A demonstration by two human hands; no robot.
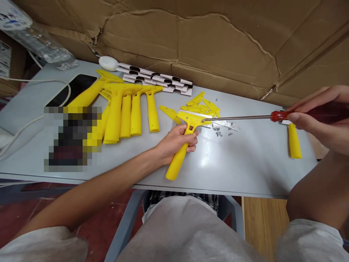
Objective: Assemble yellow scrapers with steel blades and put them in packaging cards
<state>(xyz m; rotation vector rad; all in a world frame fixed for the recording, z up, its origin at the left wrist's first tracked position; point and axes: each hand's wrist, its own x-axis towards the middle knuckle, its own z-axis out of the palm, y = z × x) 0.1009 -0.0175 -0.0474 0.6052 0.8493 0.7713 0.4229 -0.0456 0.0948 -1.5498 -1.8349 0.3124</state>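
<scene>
My left hand [178,142] is wrapped round the neck of a yellow scraper [178,160], whose hollow handle points toward me. A metal blade edge [196,113] shows along the top of its head. In my right hand [324,116] is a screwdriver [245,117] with a red handle, held nearly level from the right. Its tip touches a screw at the right side of the scraper's head. Just behind the head lie loose yellow cover pieces [195,99]. Small screws [219,133] and thin clear or metal strips [230,125] are scattered to its right.
Several yellow scrapers [113,116] lie at the left, with another yellow scraper [294,142] at the far right. Striped black-and-white packages [160,80] and a white rounded object [108,63] lie by the cardboard [207,43]. A plastic bottle [46,45], a dark phone-like slab [72,91] and cables stand left.
</scene>
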